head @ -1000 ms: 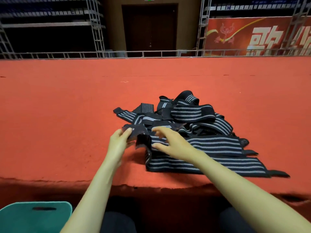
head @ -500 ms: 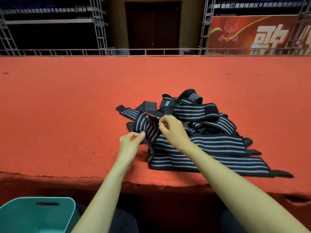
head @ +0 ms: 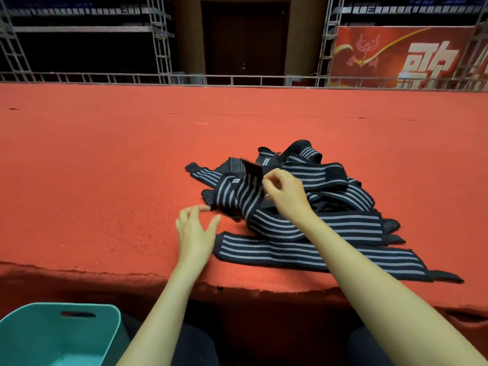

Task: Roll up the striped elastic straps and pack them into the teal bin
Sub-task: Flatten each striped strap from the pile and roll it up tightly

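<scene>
Head view: barely begun; striped elastic straps (head: 317,174) heaped unrolled, teal bin (head: 39,328) bare; right hand (head: 284,192) pinching one, left hand (head: 195,233) relaxed.

Ribbed woven elastic straps (head: 303,225) lie on rough matt carpet (head: 105,180); bin (head: 87,326) smooth plastic.

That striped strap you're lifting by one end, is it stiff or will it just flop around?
Probably floppy: the striped strap bends and drapes below the right hand pinching its end. Likely light, since a fingertip pinch lifts it. It shouldn't roll away; the long strap lies flat on the red carpet.
</scene>
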